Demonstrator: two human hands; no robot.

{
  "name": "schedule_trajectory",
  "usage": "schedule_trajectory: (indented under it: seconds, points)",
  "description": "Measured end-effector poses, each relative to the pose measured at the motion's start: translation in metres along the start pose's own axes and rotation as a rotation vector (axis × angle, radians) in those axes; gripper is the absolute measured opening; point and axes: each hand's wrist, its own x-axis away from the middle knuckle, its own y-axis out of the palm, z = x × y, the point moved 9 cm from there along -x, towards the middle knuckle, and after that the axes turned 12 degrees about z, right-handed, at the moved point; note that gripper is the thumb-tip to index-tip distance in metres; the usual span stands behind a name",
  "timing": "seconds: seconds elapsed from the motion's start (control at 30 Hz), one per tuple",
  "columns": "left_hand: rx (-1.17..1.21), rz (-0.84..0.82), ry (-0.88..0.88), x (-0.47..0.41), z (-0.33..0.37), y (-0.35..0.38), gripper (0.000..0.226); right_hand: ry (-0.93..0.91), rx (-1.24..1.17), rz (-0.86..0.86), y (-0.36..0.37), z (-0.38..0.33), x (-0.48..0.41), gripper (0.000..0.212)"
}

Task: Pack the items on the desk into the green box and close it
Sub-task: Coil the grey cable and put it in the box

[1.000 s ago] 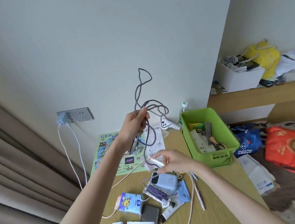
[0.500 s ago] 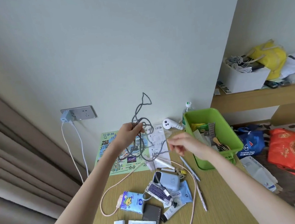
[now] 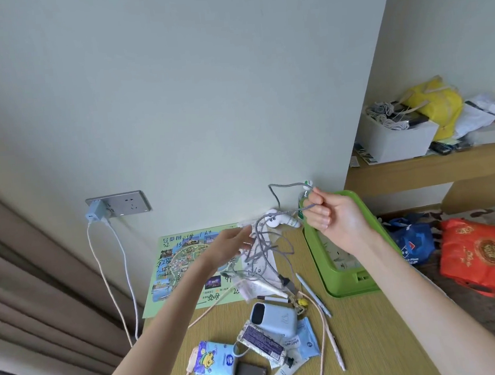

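I see a blue charger (image 3: 94, 215) plugged into the wall socket (image 3: 129, 202), beige curtains (image 3: 25, 296) at left, a yellow bag (image 3: 439, 106) on the shelf (image 3: 412, 171).

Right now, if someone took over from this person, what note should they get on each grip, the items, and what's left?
Right grip: pinches the grey cable near one end, raised by the green box.
Left grip: at the cable's tangle; hold unclear.
Box: open on the desk, papers inside.
Left: cable, power bank, tissue pack, pens and other small items not yet packed; then close the box.
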Motion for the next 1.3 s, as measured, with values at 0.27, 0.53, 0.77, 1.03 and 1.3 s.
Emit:
schedule_trajectory:
  seconds: [0.27,0.53,0.77,1.03,1.3]
  points:
    - [0.363,-0.070,0.012,0.006,0.043,-0.003,0.074,-0.065,-0.081,0.058,0.006,-0.008,-0.013,0.025]
    - [0.520,0.118,0.206,0.010,0.069,-0.045,0.031,-0.053,0.032,0.257,-0.005,0.011,-0.020,0.027]
    - [0.884,-0.014,0.273,0.028,0.102,-0.052,0.033,0.141,0.300,0.414,-0.011,0.045,-0.015,0.021]
    - [1.033,0.033,0.167,0.034,0.101,-0.062,0.030,0.035,0.394,0.317,0.012,0.054,-0.015,0.035]
    - [0.880,0.041,0.245,0.034,0.099,-0.070,0.030,-0.246,0.864,0.198,0.040,0.053,-0.016,0.023]
